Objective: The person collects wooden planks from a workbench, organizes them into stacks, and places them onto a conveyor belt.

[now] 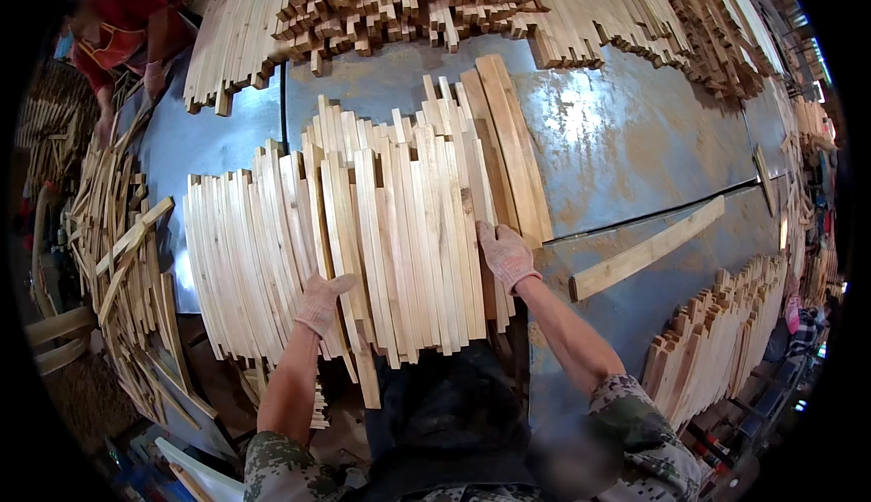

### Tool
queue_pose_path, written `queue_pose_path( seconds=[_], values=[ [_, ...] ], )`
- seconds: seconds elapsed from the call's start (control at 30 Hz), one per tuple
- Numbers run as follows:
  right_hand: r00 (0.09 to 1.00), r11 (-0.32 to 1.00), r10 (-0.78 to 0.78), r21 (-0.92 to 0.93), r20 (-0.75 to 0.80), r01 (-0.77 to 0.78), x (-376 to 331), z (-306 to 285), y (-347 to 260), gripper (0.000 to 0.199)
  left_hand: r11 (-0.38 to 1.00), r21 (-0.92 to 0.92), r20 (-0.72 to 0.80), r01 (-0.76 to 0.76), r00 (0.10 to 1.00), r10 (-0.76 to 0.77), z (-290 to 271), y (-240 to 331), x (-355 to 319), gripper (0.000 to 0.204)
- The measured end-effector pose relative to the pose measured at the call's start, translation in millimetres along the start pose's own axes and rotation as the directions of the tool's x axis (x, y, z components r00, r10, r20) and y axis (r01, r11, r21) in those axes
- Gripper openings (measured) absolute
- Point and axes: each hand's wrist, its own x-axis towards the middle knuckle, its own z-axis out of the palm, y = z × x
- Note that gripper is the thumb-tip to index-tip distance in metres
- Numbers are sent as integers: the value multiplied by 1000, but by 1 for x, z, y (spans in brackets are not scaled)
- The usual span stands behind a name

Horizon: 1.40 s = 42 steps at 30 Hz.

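Observation:
Side by side on the metal table lies a wide layer of pale wooden strips (408, 230), their near ends jutting past the table's front edge. My left hand (322, 302), in a pale work glove, rests on the near part of the strips, its thumb stretched out to the right. By it, one longer strip (366, 370) sticks out toward me. My right hand (506, 255), also gloved, touches the right side of the layer, with fingers apart. Two wider boards (510, 148) lie just beyond it, along the layer's right edge.
Stacks of strips (381, 12) line the table's (626, 139) far side. A single board (649, 248) lies slanted to the right, near another stack (717, 339). Loose strips (127, 257) form a heap at left. A person in red (136, 25) works at far left.

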Motion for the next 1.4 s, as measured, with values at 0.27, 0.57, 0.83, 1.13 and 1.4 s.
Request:
queue_pose_path(
  seconds=[0.27, 0.57, 0.83, 1.13, 1.4],
  values=[
    [994, 929, 95, 363, -50, -71, 1, 18, 2, 70, 998, -61, 93, -21, 995, 26, -13, -24, 17, 82],
    [999, 829, 40, 558, -20, -22, 15, 18, 17, 67, 991, -136, 158, 1, 987, 21, -15, -39, 26, 77],
    [988, 505, -8, 853, 154, -129, 1, 6, 13, 55, 994, 107, 7, -29, 1000, 28, -2, -36, 19, 66],
    [991, 448, -69, 891, 114, -71, -6, 9, 9, 57, 623, 605, 267, -496, 863, 428, -25, -75, 38, 21],
    [983, 464, -119, 883, 140, -70, 10, 9, 26, 63, 992, -124, 115, -14, 993, 29, -3, -12, 4, 53]
  ],
)
